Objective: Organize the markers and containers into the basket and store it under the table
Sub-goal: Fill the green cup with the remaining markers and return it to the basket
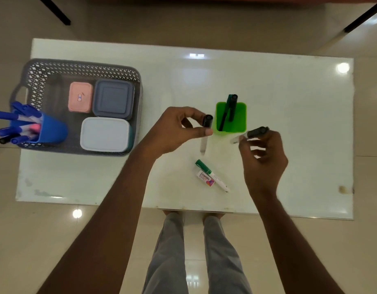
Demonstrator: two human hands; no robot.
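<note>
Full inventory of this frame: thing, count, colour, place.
table: 1, white, centre
basket: 1, grey, table's left end
pink container: 1, pink, in basket
grey container: 1, grey, in basket
white container: 1, white, in basket
blue cup: 1, blue, basket's near-left corner
blue markers: several, mostly blue, in blue cup
green cup: 1, green, mid-table
cup markers: 2, dark green, in green cup
loose marker: 1, green cap, near front edge
small box: 1, white and pink, beside loose marker
left-hand marker: 1, dark cap, left of green cup
right-hand marker: 1, dark cap, right of green cup
left hand: 1, pinches left-hand marker
right hand: 1, holds right-hand marker
legs: 2, grey trousers, below table
</note>
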